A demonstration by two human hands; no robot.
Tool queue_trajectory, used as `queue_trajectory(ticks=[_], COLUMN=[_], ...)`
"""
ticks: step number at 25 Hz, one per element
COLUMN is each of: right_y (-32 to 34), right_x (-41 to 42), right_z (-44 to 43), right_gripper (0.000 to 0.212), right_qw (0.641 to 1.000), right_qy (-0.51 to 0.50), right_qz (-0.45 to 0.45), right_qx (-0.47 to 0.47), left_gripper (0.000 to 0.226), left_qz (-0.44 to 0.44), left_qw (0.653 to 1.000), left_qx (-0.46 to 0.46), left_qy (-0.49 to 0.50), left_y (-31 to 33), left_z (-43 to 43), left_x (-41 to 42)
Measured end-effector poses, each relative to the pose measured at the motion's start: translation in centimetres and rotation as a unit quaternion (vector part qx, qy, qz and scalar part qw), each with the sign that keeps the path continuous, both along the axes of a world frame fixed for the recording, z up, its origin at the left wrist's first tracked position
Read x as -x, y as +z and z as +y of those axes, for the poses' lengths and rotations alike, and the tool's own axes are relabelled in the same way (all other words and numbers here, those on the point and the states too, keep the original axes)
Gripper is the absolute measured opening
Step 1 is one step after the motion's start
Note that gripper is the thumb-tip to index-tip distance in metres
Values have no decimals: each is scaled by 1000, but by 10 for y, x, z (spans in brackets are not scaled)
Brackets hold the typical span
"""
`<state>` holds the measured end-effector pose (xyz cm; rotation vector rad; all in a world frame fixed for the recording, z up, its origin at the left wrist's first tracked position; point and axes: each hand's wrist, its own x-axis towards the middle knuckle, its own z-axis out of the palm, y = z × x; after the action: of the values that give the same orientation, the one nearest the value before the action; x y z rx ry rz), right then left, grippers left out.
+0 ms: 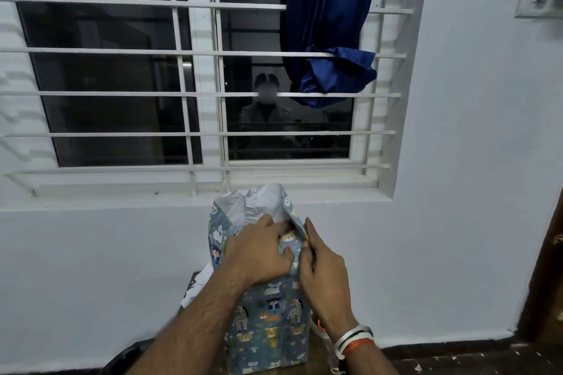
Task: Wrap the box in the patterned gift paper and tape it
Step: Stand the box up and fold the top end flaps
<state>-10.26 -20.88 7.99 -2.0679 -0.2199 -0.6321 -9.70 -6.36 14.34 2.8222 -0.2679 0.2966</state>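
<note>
Box: wrapped box (268, 323) stands upright in the lower middle of the frame, right in front of the white wall (457, 161)
Gift paper: blue animal-print gift paper (275, 285) covers the sides already, but the top's open with the white inner side sticking up
Left hand: left hand (259, 256) lies on the upper front of the box, fingers spread a bit and pressing the paper flat, thumb pushing on the fold
Right hand: right hand (323, 277) pinches the folded paper edge at the box's upper right, index finger straight along the crease
Wrist: bands (353, 341) on the right wrist
Background: barred window (195, 94) fills the upper left, blue curtain (329, 24) knotted top centre
Scraps: white paper bits (198, 283) just left of the box
</note>
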Motion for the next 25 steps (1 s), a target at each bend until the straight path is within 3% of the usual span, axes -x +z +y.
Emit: queue_trajectory(ticks=[3, 8, 10, 13, 14, 18, 22, 25], right_y=[4, 4, 2, -2, -5, -14, -15, -12], right_x=[5, 9, 4, 4, 7, 14, 4, 3], right_z=[-3, -9, -14, -15, -12, -6, -12, -17], right_gripper=[58, 53, 54, 50, 44, 38, 43, 46], right_qw=[998, 987, 993, 990, 991, 997, 978, 968], right_qy=[26, 44, 67, 73, 50, -11, -55, -67], right_qz=[10, -45, -16, 14, -3, -78, -130, -135], right_qx=[54, 145, 91, -117, -122, 21, 151, 202], left_gripper=[50, 61, 60, 54, 53, 48, 41, 56], left_qz=[9, -1, -29, -47, -46, -38, -23, -28], left_qw=[1000, 989, 985, 981, 980, 975, 969, 964], left_qx=[11, 136, 148, 144, 149, 180, 195, 201], left_qy=[10, 54, 88, 119, 120, 128, 151, 169], left_y=[1, -2, -4, -9, -10, -13, -11, -5], left_z=[1, -5, -7, -5, -4, -3, -1, -7], left_x=[-1, -7, -11, -16, -17, -19, -22, -20])
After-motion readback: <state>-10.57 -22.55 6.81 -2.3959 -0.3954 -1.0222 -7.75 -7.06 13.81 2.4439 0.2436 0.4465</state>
